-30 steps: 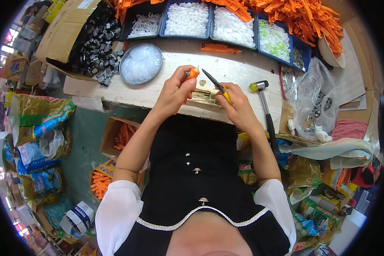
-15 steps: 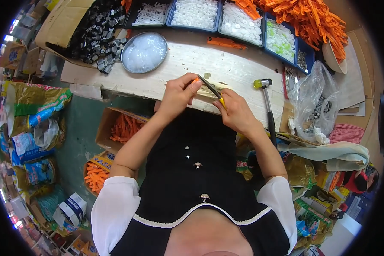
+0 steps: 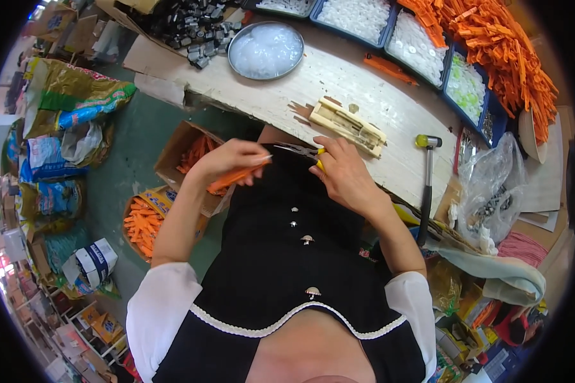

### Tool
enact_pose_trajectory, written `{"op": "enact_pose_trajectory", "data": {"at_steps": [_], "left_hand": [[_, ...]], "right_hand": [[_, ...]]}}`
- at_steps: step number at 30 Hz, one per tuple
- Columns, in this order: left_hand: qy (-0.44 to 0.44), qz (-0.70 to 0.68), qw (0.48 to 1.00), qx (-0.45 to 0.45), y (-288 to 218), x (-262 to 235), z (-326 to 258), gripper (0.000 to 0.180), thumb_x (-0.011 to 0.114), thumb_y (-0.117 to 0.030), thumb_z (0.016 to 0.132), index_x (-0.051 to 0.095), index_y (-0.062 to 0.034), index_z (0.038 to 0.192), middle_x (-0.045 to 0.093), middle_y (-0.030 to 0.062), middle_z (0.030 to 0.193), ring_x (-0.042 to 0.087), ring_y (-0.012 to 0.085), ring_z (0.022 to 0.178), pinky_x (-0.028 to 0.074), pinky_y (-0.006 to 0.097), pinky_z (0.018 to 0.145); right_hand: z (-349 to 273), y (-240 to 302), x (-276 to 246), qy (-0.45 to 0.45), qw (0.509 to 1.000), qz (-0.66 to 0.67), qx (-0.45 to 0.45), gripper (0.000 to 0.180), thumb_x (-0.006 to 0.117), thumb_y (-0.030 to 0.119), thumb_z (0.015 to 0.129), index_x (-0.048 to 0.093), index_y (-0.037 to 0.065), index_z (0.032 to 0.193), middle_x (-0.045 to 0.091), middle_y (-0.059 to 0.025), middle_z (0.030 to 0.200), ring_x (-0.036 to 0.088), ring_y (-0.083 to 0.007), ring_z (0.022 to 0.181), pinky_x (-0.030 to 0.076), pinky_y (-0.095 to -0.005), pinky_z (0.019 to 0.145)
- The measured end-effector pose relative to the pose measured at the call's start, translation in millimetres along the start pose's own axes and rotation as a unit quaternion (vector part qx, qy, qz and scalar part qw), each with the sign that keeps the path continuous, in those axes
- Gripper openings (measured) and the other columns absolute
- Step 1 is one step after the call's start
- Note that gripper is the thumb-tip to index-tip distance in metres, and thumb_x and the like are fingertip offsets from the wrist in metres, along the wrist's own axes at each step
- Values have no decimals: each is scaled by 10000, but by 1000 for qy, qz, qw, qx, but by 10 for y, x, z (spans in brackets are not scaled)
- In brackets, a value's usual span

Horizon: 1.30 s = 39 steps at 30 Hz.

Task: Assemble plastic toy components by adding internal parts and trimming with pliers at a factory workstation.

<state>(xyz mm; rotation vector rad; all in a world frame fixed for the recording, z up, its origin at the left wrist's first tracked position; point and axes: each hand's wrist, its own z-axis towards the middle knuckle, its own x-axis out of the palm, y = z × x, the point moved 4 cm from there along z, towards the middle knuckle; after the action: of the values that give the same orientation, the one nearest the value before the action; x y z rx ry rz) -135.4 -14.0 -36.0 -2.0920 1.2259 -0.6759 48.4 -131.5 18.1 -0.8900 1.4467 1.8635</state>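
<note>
My left hand (image 3: pixel 227 161) is closed around an orange plastic piece (image 3: pixel 231 179), in front of the bench edge and over the cardboard boxes. A small pale tip shows at its fingertips. My right hand (image 3: pixel 350 175) grips a pair of long-nose pliers (image 3: pixel 305 152) with yellow handles. The pliers' nose points left toward my left hand, with a small gap between them. On the bench just beyond my right hand lies a cream-coloured jig (image 3: pixel 346 126) with a long slot. What sits inside the slot is too small to tell.
A round metal dish (image 3: pixel 266 51) holds a clear, whitish mass. Blue trays (image 3: pixel 384 46) of small white parts line the back, beside heaped orange pieces (image 3: pixel 501 54). A hammer (image 3: pixel 427 185) lies on the right. Boxes of orange pieces (image 3: pixel 145 223) stand below left.
My left hand has moved down and left, away from the pliers, with the orange piece. The pliers have swung flatter. The view has shifted, and the cream jig now shows uncovered.
</note>
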Motion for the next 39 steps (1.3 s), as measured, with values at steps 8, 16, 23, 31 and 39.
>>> {"op": "enact_pose_trajectory", "data": {"at_steps": [8, 16, 23, 31, 39], "left_hand": [[-104, 228, 957, 144, -633, -102, 182, 271, 576, -193, 838, 592, 29, 991, 620, 36, 834, 540, 95, 770, 434, 244, 666], [-297, 623, 579, 433, -1869, 1181, 1874, 210, 573, -207, 756, 584, -67, 912, 547, 111, 936, 492, 289, 883, 346, 409, 769], [-248, 637, 615, 394, -1777, 1010, 1864, 173, 573, -124, 731, 542, -53, 885, 511, 122, 920, 516, 303, 793, 413, 377, 690], [-18, -91, 951, 295, -1433, 325, 879, 402, 500, -243, 867, 425, -23, 1194, 538, 90, 854, 582, 182, 752, 504, 313, 623], [16, -106, 945, 310, -1125, 547, 586, 371, 457, -261, 910, 362, -65, 1210, 539, 65, 779, 568, 109, 612, 448, 204, 460]], "right_hand": [[-234, -291, -343, -119, 989, 23, 86, 119, 583, 44, 767, 513, -27, 831, 515, -130, 1083, 477, -302, 913, 380, -368, 809], [-579, -307, -649, -185, 969, -29, 160, 122, 546, 76, 802, 530, -28, 863, 521, -119, 1073, 481, -290, 907, 374, -357, 791], [-755, -437, -697, -203, 958, -27, 200, 128, 536, 102, 823, 543, -25, 834, 531, -133, 1039, 494, -299, 911, 383, -357, 788], [-557, -508, -643, -202, 961, -5, 189, 147, 543, 96, 822, 558, -42, 870, 528, -152, 1040, 499, -305, 942, 396, -351, 814], [-183, -414, -524, -182, 972, 44, 145, 166, 539, 104, 823, 546, -44, 897, 531, -151, 1029, 491, -305, 933, 396, -351, 815]]}}
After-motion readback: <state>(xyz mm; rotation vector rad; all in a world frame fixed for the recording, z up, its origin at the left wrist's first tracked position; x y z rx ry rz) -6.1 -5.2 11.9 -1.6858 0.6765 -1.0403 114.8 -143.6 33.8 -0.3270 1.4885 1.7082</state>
